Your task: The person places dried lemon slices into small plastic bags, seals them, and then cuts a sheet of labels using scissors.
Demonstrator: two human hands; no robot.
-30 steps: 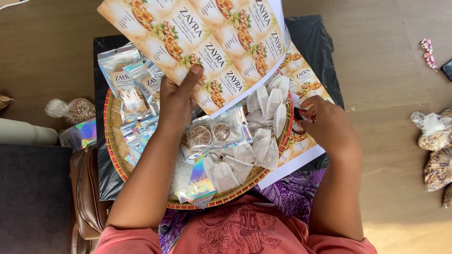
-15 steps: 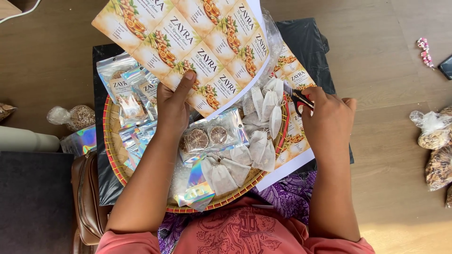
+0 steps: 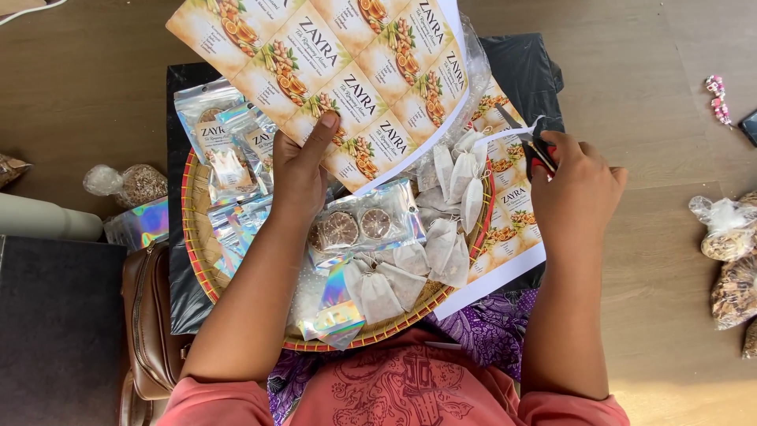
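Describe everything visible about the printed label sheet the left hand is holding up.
The label sheet is a glossy-looking white sheet printed with rows of cream labels showing orange fruit and spice pictures. It is tilted, its upper part running out of the frame, raised above the round woven tray. The left hand grips its lower edge, thumb on the printed face. The right hand holds scissors just off the sheet's right edge, with no visible contact.

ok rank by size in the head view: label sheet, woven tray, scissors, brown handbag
1. Woven tray and label sheet: too close to rank; sheet is nearer the camera, tray mostly covered.
2. Brown handbag, partly cropped.
3. Scissors.
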